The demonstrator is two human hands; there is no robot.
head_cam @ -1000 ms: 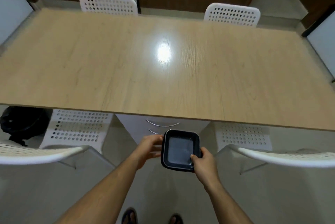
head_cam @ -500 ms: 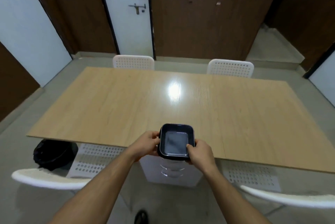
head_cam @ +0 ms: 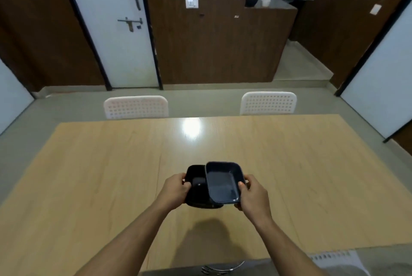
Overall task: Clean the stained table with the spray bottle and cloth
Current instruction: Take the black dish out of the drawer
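Both hands (head_cam: 176, 191) (head_cam: 253, 195) hold black trays (head_cam: 223, 183) above the table (head_cam: 89, 186).

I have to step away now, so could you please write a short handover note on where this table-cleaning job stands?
Left hand holds the lower black tray; right hand holds the upper black tray, which overlaps it. Both are held above the near part of the wooden table.
No spray bottle or cloth is in view, and no stain shows.
Done: nothing of the cleaning.
Left: put the trays down, fetch bottle and cloth, spray, wipe.
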